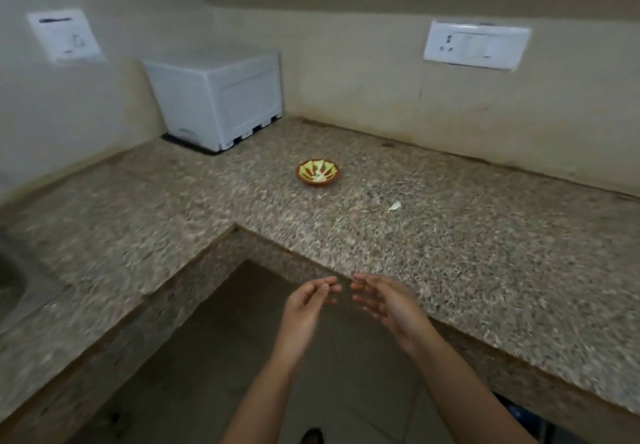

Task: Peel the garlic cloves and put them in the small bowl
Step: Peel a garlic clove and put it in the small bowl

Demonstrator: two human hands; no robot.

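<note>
Kitchen corner with beige walls and an L-shaped speckled granite bench (450,235); whole shot is a bit motion-blurred. Only the head camera here.

Writing first: nothing really readable. The switch plate (476,45) on the back wall has a socket and rockers, and the second plate (65,36) on the left wall has a dark smudge along the top that might be print, but it's too blurred to make out. The white box (214,97) tucked into the corner shows no label I can read either.

Other stuff: edge of a metal sink (14,281) at far left, tiled floor (242,339) in the gap below, and a dark shoe (311,436) at the bottom edge. Nothing sits between the hands and the bowl, just bare granite.

The small bowl (318,173), brown-orange rim with yellow-green stripes inside, stands upright mid-bench, well apart from the white box. A few pale garlic cloves (320,177) lie in it, toward the near side; too small to tell which way they point. A pale scrap (394,206), peel or clove, can't tell, lies on the bench to the right of the bowl, long axis slanting from lower left to upper right.

Left hand (308,300) and right hand (384,300) hover at the bench's near edge, well short of the bowl, fingertips facing each other, close but not touching. Fingers loose and spread, nothing visible in either.
</note>
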